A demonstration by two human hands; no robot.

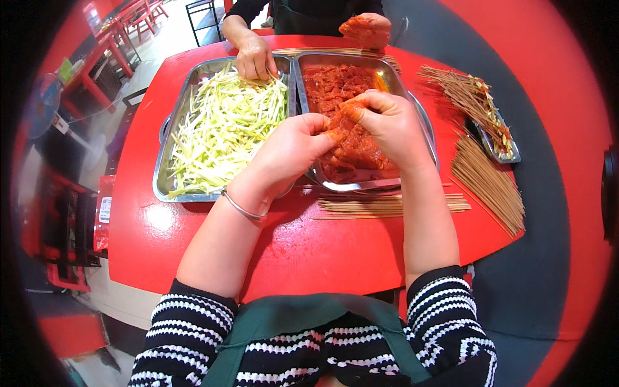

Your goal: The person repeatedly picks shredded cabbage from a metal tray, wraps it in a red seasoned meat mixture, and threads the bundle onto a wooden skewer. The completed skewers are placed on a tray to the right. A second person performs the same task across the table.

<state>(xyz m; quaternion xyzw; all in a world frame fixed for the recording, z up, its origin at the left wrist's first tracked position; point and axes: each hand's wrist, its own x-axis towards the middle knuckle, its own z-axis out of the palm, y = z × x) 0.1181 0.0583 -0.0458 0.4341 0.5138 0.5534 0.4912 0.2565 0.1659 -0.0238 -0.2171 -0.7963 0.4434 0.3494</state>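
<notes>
Between my two hands a thin slice of red marinated meat (347, 118) is stretched out. My left hand (297, 145) pinches its left edge, and my right hand (389, 123) grips its upper right side. Below them sits a steel tray (432, 154) of red-sauced meat (333, 84), partly covered by my hands. To its left, a second steel tray (162, 167) is heaped with pale green vegetable strips (222, 130). Thin wooden skewers (360, 205) lie along the near side of the meat tray, passing behind my right forearm.
Across the red table (309, 261), another person's hand (255, 55) reaches into the vegetable strips. That person's other hand (366, 30) holds red meat. At right lie a fan of bare skewers (488, 184) and a small tray (488, 140) with loaded skewers (464, 94) on it.
</notes>
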